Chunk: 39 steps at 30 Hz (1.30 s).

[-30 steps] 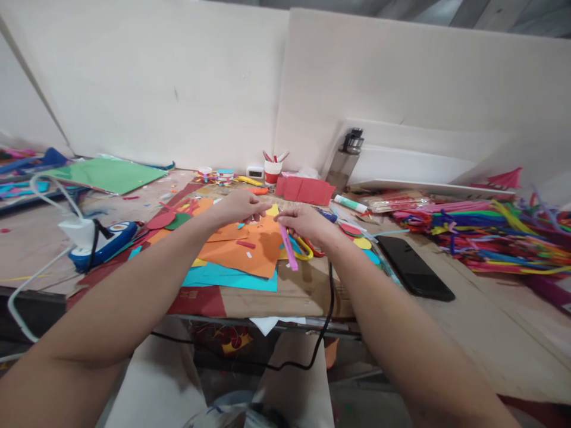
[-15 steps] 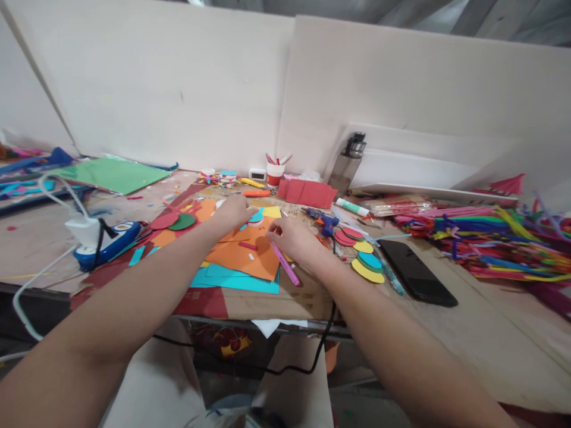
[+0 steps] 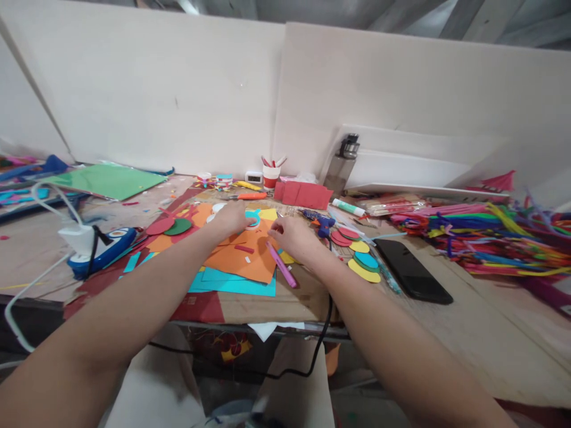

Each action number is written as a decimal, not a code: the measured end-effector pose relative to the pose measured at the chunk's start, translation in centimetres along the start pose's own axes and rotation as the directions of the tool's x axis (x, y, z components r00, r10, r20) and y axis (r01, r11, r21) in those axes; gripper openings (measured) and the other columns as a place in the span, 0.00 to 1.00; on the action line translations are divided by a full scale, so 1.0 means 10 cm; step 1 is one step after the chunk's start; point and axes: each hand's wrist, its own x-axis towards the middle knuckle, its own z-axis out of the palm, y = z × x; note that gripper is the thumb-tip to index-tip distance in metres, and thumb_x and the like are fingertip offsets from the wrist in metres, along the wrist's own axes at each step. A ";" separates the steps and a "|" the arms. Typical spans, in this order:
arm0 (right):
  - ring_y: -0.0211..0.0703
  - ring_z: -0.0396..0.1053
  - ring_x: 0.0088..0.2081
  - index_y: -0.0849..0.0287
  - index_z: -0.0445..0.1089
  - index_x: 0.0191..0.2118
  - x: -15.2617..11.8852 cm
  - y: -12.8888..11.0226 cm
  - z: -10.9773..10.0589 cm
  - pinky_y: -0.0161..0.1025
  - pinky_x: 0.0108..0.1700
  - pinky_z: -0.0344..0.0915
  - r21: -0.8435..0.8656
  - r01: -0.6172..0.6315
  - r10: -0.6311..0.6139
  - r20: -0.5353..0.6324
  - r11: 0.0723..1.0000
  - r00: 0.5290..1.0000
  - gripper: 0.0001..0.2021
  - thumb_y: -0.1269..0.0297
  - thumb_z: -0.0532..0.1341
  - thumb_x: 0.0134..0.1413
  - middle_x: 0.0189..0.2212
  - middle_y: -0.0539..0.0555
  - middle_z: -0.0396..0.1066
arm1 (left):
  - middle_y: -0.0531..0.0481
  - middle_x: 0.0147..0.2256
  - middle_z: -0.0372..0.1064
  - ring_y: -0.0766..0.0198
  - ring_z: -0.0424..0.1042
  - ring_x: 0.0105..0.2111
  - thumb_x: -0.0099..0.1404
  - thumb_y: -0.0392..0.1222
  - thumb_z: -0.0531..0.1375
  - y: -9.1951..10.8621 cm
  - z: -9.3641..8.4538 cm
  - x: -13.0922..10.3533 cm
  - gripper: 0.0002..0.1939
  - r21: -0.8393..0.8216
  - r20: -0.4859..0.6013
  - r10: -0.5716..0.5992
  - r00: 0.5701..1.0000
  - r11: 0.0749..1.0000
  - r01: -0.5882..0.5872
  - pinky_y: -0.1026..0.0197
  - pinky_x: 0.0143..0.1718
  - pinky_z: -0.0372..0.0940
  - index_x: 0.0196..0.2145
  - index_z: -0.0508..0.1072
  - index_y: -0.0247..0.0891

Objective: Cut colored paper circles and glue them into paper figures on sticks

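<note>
Over the orange paper [image 3: 236, 261], my left hand [image 3: 232, 219] has its thumb and fingers closed on a small light-blue paper cutout [image 3: 254, 217] with a white part at its middle. My right hand [image 3: 289, 230] is just right of it, fingers curled together; whatever they pinch is hidden. Close below those fingers lies a pink pen-like tool [image 3: 282, 266], slanting across the orange sheet's edge. A red strip [image 3: 244, 248] and a small white scrap [image 3: 248, 259] rest on the orange paper. Blue sheets [image 3: 236, 284] show beneath it.
On the right are paper circles [image 3: 363, 271], a blue glue gun [image 3: 325, 224], a black phone [image 3: 413, 270] and pipe cleaners [image 3: 486, 238]. A power strip [image 3: 104, 249] stands left. Behind are red papers [image 3: 303, 195], a cup [image 3: 271, 176] and an orange-handled tool [image 3: 252, 195].
The light-blue cutout has turned a little in my left hand and shows more of its face. My right hand and the pink tool have hardly moved. The view has shifted slightly.
</note>
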 end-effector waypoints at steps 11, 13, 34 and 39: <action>0.39 0.69 0.32 0.62 0.76 0.33 0.03 0.07 -0.01 0.35 0.34 0.57 0.119 0.043 -0.032 -0.096 0.992 0.995 0.09 0.66 0.59 0.57 0.31 0.55 0.76 | 0.51 0.23 0.70 0.66 0.66 0.23 0.48 0.39 0.68 -0.08 -0.08 0.01 0.12 -0.761 0.007 -0.089 0.996 0.646 0.063 0.65 0.25 0.56 0.32 0.73 0.36; 0.38 0.68 0.31 0.62 0.76 0.33 0.02 0.04 -0.01 0.35 0.33 0.56 0.155 0.086 -0.071 -0.099 0.984 0.993 0.09 0.67 0.59 0.57 0.30 0.54 0.76 | 0.52 0.22 0.69 0.68 0.65 0.21 0.49 0.40 0.68 -0.08 -0.11 0.00 0.09 -0.846 0.043 -0.099 0.994 0.525 0.089 0.65 0.25 0.57 0.28 0.73 0.36; 0.39 0.68 0.34 0.63 0.70 0.39 0.02 0.02 -0.02 0.35 0.35 0.58 0.324 -0.048 0.133 -0.245 0.945 0.960 0.11 0.59 0.59 0.58 0.35 0.56 0.74 | 0.49 0.34 0.73 0.69 0.69 0.30 0.41 0.46 0.74 0.03 -0.09 -0.07 0.23 -0.991 -0.019 0.150 0.989 0.129 -0.039 0.68 0.27 0.63 0.34 0.74 0.35; 0.39 0.69 0.36 0.62 0.69 0.43 0.08 0.06 -0.01 0.35 0.38 0.62 0.492 -0.002 0.137 -0.238 0.871 0.962 0.13 0.58 0.59 0.58 0.36 0.55 0.74 | 0.48 0.31 0.73 0.70 0.69 0.27 0.44 0.44 0.73 0.11 -0.07 -0.10 0.22 -0.994 -0.021 0.197 0.980 0.101 -0.042 0.69 0.25 0.63 0.35 0.74 0.33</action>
